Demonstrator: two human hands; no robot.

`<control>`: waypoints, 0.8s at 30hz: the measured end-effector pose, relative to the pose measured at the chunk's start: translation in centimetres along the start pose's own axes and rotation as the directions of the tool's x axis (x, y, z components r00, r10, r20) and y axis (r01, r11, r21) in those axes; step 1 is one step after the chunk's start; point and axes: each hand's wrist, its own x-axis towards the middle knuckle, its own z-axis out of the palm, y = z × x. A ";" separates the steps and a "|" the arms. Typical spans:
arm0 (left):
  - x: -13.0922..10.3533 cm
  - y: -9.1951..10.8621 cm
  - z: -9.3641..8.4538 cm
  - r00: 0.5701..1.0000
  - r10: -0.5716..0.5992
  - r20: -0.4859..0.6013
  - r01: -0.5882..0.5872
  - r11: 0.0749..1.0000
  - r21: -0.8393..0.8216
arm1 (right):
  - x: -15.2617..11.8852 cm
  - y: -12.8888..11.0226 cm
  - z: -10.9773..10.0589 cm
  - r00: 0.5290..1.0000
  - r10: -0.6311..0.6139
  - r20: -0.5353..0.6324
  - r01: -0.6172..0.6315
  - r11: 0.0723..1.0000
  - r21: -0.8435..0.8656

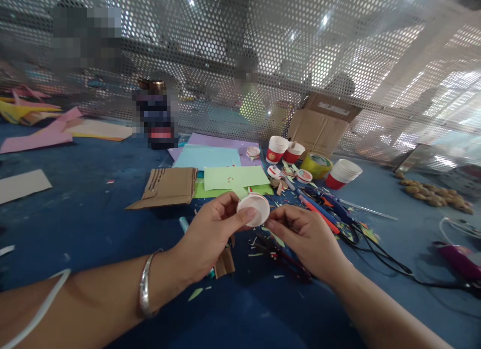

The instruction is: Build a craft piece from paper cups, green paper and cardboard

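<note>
My left hand [216,226] pinches a small white round paper cup piece [257,210] between thumb and fingers, its hollow side facing me. Just right of it, my right hand [302,234] has thumb and forefinger pressed together near the rim; whatever lies between them is too small to make out. Below and behind the hands are dark-handled scissors [287,261], partly hidden, and paper scraps. A light green sheet [236,178] lies beyond the cup piece, and a folded cardboard piece [171,185] is to its left.
Stacked paper cups [343,172], yellow tape [316,165] and a cardboard box [319,126] stand at the back right. A black cable [391,264] crosses the right side. Coloured paper [48,133] lies far left. A perforated metal screen [210,53] borders the blue table.
</note>
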 end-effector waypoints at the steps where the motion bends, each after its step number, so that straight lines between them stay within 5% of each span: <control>1: -0.1 0.0 0.0 1.000 -0.020 0.012 0.020 1.000 0.006 | 0.0 0.0 0.0 1.000 0.003 0.001 -0.003 1.000 -0.005; 9: 0.0 0.3 -0.1 0.997 0.052 -0.051 -0.053 0.999 -0.007 | 0.2 -0.2 0.0 1.000 0.010 0.000 -0.010 1.000 0.020; 15: -0.3 0.1 0.3 0.999 -0.036 0.018 0.036 0.999 -0.021 | 0.1 0.0 0.0 1.000 0.002 0.006 -0.003 1.000 0.007; 24: -0.2 -0.1 0.2 1.000 -0.017 -0.001 0.017 0.997 -0.076 | 0.3 0.1 0.2 1.000 0.008 0.017 -0.008 1.000 0.026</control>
